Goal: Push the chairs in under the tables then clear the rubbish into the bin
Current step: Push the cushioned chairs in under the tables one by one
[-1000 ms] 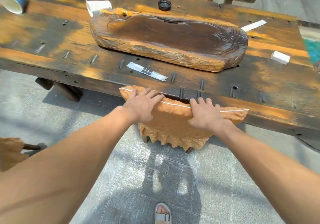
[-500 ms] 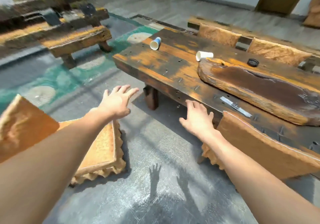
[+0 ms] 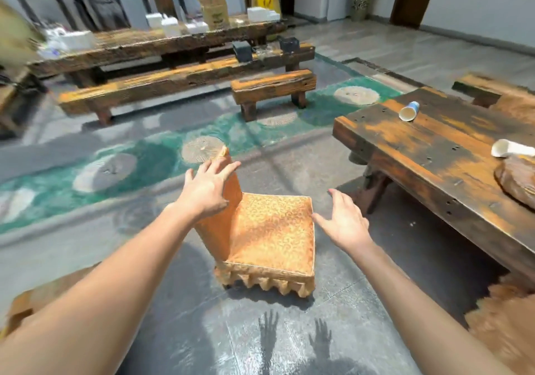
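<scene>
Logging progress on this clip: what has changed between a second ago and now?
Both hands let go of the chair pushed against the table, and the view swung left. Now the left hand reaches the backrest of another chair standing out on the floor; the right hand hovers open beside its seat. Unchanged: the blue cup and white cup lie tipped on the table.

A low fabric-covered chair [image 3: 272, 229] is patterned in orange-gold swirls. The heavy wooden table [image 3: 419, 148] is streaked dark brown and orange. A tipped paper cup [image 3: 408, 111] is banded blue and white.
</scene>
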### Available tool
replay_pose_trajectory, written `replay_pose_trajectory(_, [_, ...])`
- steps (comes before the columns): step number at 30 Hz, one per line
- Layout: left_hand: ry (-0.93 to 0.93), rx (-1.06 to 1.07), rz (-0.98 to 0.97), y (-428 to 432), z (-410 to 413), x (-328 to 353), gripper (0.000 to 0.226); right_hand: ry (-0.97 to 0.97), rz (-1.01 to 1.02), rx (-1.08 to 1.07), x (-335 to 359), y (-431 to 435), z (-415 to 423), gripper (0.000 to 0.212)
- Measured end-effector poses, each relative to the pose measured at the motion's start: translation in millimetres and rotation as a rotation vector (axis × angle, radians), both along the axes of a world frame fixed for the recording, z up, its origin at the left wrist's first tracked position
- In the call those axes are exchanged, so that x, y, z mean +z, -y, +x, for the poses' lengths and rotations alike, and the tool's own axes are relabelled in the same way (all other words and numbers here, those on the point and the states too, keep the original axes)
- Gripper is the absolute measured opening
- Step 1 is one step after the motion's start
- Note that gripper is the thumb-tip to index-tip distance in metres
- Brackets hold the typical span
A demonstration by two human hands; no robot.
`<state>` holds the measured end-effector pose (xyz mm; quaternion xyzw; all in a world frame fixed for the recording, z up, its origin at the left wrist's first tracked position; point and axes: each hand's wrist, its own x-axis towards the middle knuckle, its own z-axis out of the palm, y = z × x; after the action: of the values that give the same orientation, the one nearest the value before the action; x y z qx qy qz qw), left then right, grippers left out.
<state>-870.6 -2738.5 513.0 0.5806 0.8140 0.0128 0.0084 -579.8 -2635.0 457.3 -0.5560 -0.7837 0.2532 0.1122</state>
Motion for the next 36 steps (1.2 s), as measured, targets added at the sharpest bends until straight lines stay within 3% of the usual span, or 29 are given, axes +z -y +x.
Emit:
replay_pose_trajectory(8, [0.014, 0.130, -0.052, 20, -77, -8, 0.097, -0.035, -0.032, 0.143, -5, 7, -117, 0.078])
replay_pose_trajectory(20, [0.011, 0.176, -0.138, -39, -150, -18, 0.096, -0.099, -0.120, 0.282, -18, -37, -244, 0.078])
replay_pose_trajectory(26, [0.044, 0.173, -0.190, -60, -191, -31, 0.098, -0.073, -0.161, 0.278, -33, -53, -276, 0.076])
replay_pose_trajectory(36, [0.013, -0.028, -0.299, -122, -304, -78, 0.099, -0.039, -0.238, 0.106, -83, -60, -370, 0.073])
